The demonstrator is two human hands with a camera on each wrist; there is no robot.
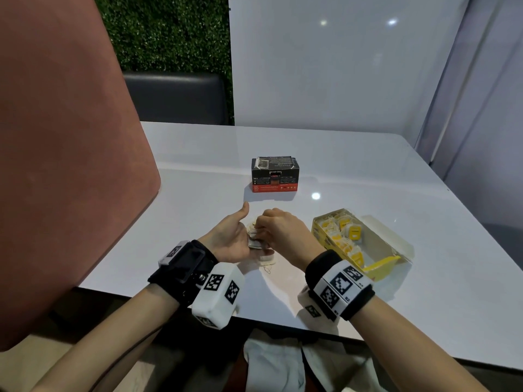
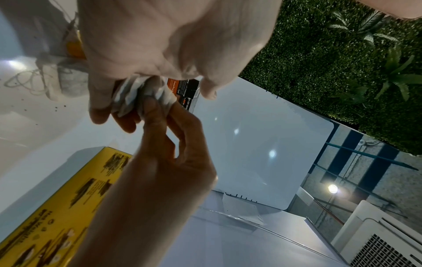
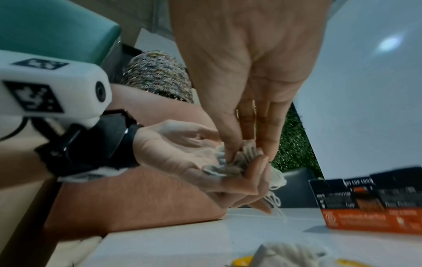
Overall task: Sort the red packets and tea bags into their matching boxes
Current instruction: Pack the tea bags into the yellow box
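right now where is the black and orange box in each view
Head: black and orange box at table centre, beyond both hands.
Left wrist: a sliver upper centre, behind the left hand and right hand.
Right wrist: lower right edge, standing on the table.
Shared landmark: the bunch of tea bags held between the hands.
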